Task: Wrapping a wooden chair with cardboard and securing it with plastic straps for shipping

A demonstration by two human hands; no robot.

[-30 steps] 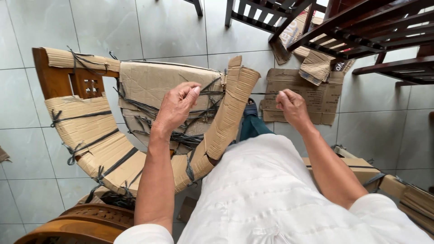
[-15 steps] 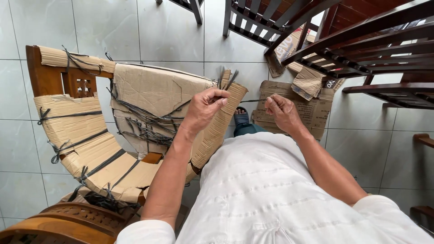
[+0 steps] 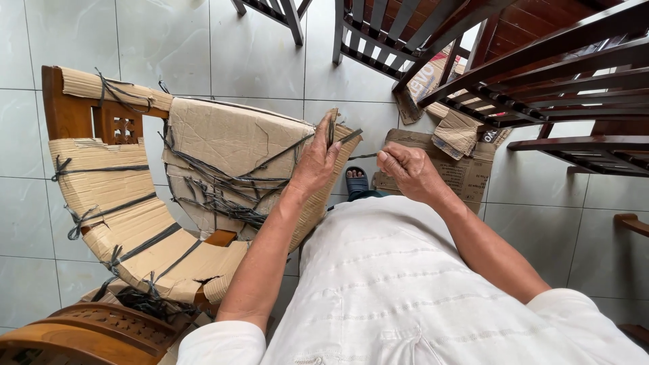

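The left hand [image 3: 316,157] rests on the right edge of a wooden chair [image 3: 67,111] wrapped in cardboard [image 3: 230,138], its fingers closed on a dark strap [image 3: 348,136] that they pinch against the cardboard's edge, one short end of the strap sticking out to the right of the fingertips. The right hand [image 3: 405,169] is just right of it, apart from the left, curled into a loose fist; a thin dark line runs between the two hands, but whether the right fingers grip it cannot be told. The chair lies tilted on the tiled floor [image 3: 169,47], left of the person, its frame showing bare brown wood at the far left corner and near the seat. Cardboard sheets cover its back, arm and seat, tied down with many dark straps that cross and knot over the middle panel and along the left arm. A carved wooden piece [image 3: 81,331] sits at the near left corner. Between the hands and lower, a dark sandal [image 3: 356,181] shows on the floor. Right of the hands, a flat cardboard piece [image 3: 466,176] lies on the tiles, with folded scraps on its far side. Dark wooden chairs [image 3: 541,74] with slatted parts stand at the far right and far middle. The person's white shirt [image 3: 405,284] fills the near part of the view.
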